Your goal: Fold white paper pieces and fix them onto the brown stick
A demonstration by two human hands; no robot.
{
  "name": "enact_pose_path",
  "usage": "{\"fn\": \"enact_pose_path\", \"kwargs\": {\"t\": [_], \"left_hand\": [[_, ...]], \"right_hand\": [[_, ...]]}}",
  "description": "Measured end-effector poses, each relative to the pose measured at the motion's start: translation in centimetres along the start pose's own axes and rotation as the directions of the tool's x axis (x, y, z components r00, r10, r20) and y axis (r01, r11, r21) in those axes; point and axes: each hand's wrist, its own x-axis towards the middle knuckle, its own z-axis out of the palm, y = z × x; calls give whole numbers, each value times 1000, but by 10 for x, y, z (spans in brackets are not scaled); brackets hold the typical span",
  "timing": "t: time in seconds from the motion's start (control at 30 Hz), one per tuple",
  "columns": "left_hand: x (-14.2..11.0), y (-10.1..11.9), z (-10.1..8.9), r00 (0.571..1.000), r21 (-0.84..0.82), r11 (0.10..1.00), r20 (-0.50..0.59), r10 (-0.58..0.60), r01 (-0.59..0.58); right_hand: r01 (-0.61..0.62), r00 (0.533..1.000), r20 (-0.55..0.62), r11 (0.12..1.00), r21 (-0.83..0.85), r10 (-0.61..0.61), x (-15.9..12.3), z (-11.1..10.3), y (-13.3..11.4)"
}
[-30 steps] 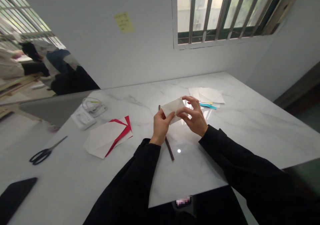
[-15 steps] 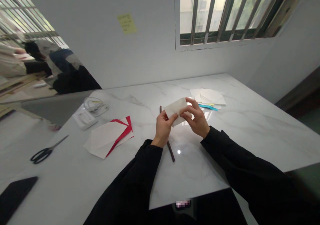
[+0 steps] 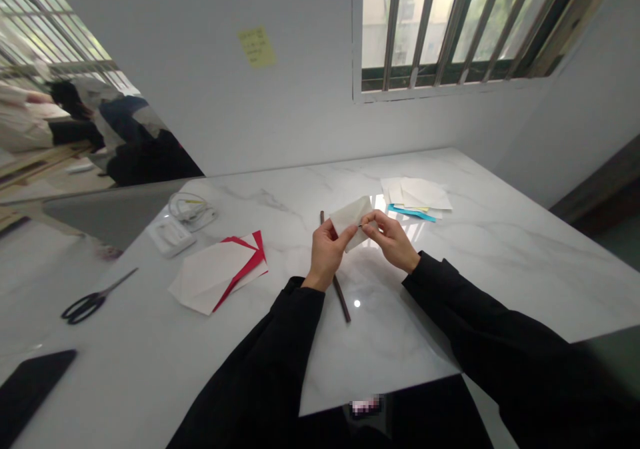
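Observation:
I hold a small folded white paper (image 3: 350,217) above the marble table (image 3: 450,289), in the middle of the view. My left hand (image 3: 326,254) pinches its lower left part with thumb and fingers closed. My right hand (image 3: 393,239) pinches its right edge, fingers curled together. Under my hands a thin dark stick (image 3: 338,286) lies on the table.
A red and white folded sheet (image 3: 217,272) lies to the left, black scissors (image 3: 93,297) farther left, a dark phone (image 3: 30,389) at the lower left corner. A white charger with cable (image 3: 177,226) sits behind. A stack of white and coloured papers (image 3: 417,197) lies at right.
My right hand's fingers have drawn in from the paper's top edge to a tight pinch at its right side. The paper looks narrower. My left hand stays put.

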Motion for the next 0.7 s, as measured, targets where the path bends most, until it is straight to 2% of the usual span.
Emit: {"fn": "enact_pose_path", "kwargs": {"t": [0.27, 0.4, 0.7], "left_hand": [[-2, 4, 1, 1000, 33, 999, 14, 15, -16], [-2, 5, 2, 1000, 31, 999, 2, 19, -20], [1, -1, 0, 999, 60, 998, -22, 23, -22]], "right_hand": [[-29, 999, -27, 1000, 5, 29, -1, 2, 0], [33, 997, -61, 993, -113, -40, -2, 2, -6], [139, 988, -13, 939, -316, -151, -2, -2, -17]]}}
